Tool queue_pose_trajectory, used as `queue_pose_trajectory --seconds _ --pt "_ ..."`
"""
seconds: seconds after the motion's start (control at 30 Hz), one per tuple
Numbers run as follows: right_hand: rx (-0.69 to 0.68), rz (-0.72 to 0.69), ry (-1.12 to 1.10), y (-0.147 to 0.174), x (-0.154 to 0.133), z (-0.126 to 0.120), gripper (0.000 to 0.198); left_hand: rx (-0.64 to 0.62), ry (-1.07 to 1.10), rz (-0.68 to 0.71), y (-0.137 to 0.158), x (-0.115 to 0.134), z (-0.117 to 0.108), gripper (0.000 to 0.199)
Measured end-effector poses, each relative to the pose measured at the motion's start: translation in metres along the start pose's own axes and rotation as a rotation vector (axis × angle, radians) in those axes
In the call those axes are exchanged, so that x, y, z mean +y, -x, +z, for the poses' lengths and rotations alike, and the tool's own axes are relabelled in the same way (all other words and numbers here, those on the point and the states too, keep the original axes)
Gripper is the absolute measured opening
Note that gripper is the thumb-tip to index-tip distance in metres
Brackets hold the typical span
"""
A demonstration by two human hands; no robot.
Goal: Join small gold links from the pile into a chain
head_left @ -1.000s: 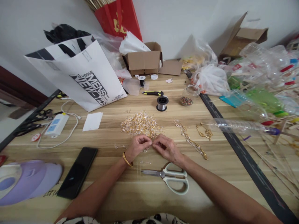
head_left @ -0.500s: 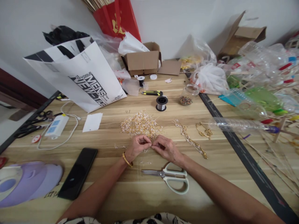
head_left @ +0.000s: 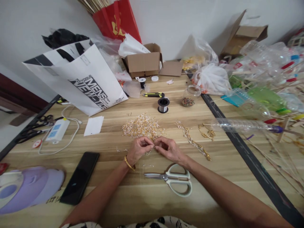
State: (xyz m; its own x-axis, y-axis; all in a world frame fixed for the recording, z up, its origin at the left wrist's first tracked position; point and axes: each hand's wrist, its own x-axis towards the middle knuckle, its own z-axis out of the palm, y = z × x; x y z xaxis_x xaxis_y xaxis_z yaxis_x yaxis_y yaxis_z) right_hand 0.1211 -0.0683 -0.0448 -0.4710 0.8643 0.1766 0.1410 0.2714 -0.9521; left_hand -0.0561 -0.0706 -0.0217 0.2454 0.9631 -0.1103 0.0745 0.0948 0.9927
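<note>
My left hand (head_left: 142,148), with a gold bracelet (head_left: 129,163) at its wrist, is closed in a pinch. Fingertip to fingertip with it, my right hand (head_left: 168,148) pinches too. Whatever lies between the fingers is too small to make out. Just beyond both hands spreads a heap of small gold and clear beads (head_left: 142,125). A short beaded strand (head_left: 148,166) rests on the table nearer to me. White-handled scissors (head_left: 169,179) lie below my hands, blades pointing left. To the right are a beaded gold chain (head_left: 193,142) and a coiled gold strand (head_left: 206,132).
Behind the heap stand a wire spool (head_left: 163,105), a yellow-black cutter (head_left: 154,94) and a clear jar (head_left: 190,96). A black phone (head_left: 80,177), a power strip (head_left: 57,130) and a white paper bag (head_left: 80,79) are on the left. Plastic bottles (head_left: 261,60) crowd the right.
My right fingers have shifted slightly, the hand opening a little at the knuckles while the fingertips stay together with the left. The view has tilted slightly.
</note>
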Motion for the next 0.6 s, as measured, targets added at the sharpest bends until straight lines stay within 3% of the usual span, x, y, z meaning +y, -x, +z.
queue_pose_trajectory --seconds 0.33,0.6 --pt "-0.015 0.032 0.028 -0.0009 0.0006 0.0006 0.012 0.002 -0.023 0.082 0.0 -0.0031 0.0009 0.012" --pt "-0.026 -0.01 0.064 -0.0014 -0.0033 -0.001 0.013 0.058 -0.202 0.191 0.0024 -0.0073 0.0029 0.004"
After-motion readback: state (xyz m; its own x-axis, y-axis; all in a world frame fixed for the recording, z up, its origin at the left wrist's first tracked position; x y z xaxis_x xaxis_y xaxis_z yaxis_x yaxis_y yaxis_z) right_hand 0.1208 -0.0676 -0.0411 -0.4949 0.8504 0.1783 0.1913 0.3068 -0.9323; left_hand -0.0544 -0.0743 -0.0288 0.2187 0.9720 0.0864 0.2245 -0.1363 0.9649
